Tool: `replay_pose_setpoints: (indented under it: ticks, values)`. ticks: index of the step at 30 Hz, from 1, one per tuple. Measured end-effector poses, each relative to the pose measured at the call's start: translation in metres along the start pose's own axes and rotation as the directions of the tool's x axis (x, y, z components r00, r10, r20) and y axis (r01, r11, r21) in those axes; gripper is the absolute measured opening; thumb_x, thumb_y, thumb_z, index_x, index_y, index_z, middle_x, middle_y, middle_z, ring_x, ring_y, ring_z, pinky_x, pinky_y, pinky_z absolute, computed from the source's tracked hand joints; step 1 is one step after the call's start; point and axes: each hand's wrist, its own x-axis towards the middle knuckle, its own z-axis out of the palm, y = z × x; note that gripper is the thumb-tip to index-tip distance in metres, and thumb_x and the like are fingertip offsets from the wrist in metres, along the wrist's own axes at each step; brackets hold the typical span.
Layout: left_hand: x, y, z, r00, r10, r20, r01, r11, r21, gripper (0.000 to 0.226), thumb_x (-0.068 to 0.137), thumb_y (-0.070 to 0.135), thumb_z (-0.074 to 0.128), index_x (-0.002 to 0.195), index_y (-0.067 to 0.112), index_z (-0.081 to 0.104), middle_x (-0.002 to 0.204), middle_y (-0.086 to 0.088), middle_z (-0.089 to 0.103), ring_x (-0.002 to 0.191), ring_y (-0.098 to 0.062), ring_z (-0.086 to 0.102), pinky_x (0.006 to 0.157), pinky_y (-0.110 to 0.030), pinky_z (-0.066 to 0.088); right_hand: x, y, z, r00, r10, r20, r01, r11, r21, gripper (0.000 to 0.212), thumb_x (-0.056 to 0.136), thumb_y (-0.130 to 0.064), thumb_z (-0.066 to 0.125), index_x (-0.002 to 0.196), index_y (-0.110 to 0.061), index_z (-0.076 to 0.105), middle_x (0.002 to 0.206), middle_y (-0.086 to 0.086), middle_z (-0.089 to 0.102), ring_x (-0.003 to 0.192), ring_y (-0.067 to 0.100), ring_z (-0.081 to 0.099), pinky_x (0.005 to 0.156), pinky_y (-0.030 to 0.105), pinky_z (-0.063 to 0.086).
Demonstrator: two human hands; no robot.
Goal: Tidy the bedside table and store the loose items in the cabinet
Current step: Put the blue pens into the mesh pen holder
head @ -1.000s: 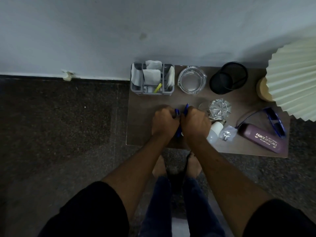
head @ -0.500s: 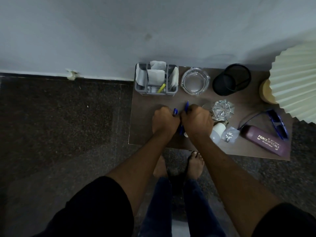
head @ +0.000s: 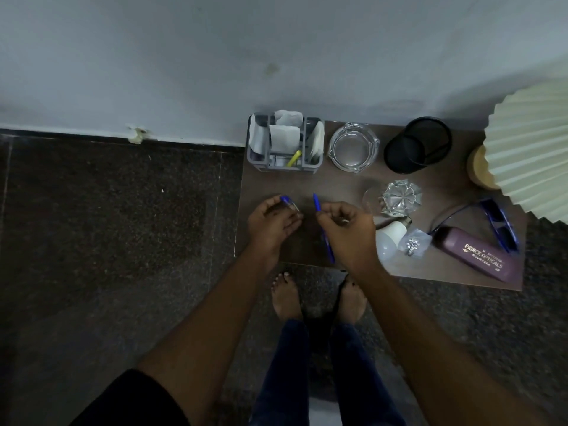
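My two hands hover over the left part of the brown bedside table (head: 344, 179). My right hand (head: 347, 232) grips a blue pen (head: 317, 205), whose tip points toward the wall while its lower end sticks out below my palm. In my left hand (head: 270, 222) sits the pen's blue and clear cap (head: 289, 203), pinched between the fingers. A small gap separates the cap from the pen. Loose items lie to the right: a white bulb (head: 388, 238), a small bagged metal hook (head: 413, 243), a maroon glasses case (head: 475, 258) and blue glasses (head: 499, 224).
Along the wall stand a grey organiser (head: 284, 167) with papers and a yellow marker, a glass ashtray (head: 353, 146) and a black mesh cup (head: 418, 145). A cut-glass piece (head: 401, 196) sits mid-table. A pleated lampshade (head: 531, 149) overhangs the right end. Dark floor lies left.
My hands were pressed together around the pen. They have moved apart: the left hand now holds the cap away from the pen in the right hand.
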Motion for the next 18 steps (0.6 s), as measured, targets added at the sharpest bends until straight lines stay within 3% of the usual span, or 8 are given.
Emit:
replay_pose_setpoints:
  ticks: [2, 4, 10, 18]
  values:
    - [-0.001, 0.0, -0.005, 1.0, 0.004, 0.029, -0.001, 0.996, -0.087, 0.042, 0.09, -0.007, 0.064, 0.13, 0.003, 0.056, 0.107, -0.022, 0.069, 0.086, -0.03, 0.073, 0.078, -0.033, 0.063, -0.009, 0.004, -0.004, 0.996, 0.054, 0.067, -0.059, 0.996, 0.074, 0.012, 0.09, -0.015, 0.069, 0.086, -0.025, 0.075, 0.069, -0.003, 0.072, 0.05, 0.013, 0.064, 0.048, 0.026, 0.052]
    - [-0.004, -0.002, -0.008, 0.999, 0.01, 0.043, -0.004, 0.991, -0.134, 0.043, 0.09, -0.005, 0.065, 0.131, 0.003, 0.055, 0.105, -0.02, 0.069, 0.086, -0.03, 0.074, 0.076, -0.032, 0.062, -0.016, 0.009, -0.008, 0.991, 0.075, 0.109, -0.083, 0.994, 0.07, 0.01, 0.092, -0.017, 0.069, 0.091, -0.025, 0.075, 0.071, -0.001, 0.072, 0.047, 0.012, 0.063, 0.043, 0.023, 0.047]
    - [-0.01, -0.004, -0.009, 0.999, 0.032, 0.029, -0.027, 0.987, -0.156, 0.042, 0.088, -0.001, 0.071, 0.127, -0.002, 0.058, 0.105, -0.019, 0.073, 0.094, -0.033, 0.076, 0.077, -0.033, 0.062, -0.025, 0.018, -0.01, 0.988, 0.076, 0.131, -0.075, 0.997, -0.013, 0.013, 0.091, -0.016, 0.068, 0.095, -0.025, 0.077, 0.088, -0.01, 0.075, 0.074, 0.01, 0.07, 0.064, 0.025, 0.053]
    - [-0.019, -0.002, -0.001, 0.999, 0.033, 0.043, -0.027, 0.991, -0.13, 0.045, 0.087, -0.001, 0.071, 0.13, 0.0, 0.057, 0.114, -0.024, 0.072, 0.097, -0.034, 0.075, 0.08, -0.035, 0.063, -0.022, 0.014, -0.012, 0.988, 0.035, 0.152, -0.03, 0.999, -0.035, 0.019, 0.091, -0.015, 0.069, 0.09, -0.032, 0.075, 0.088, -0.009, 0.075, 0.073, 0.007, 0.068, 0.064, 0.023, 0.053]
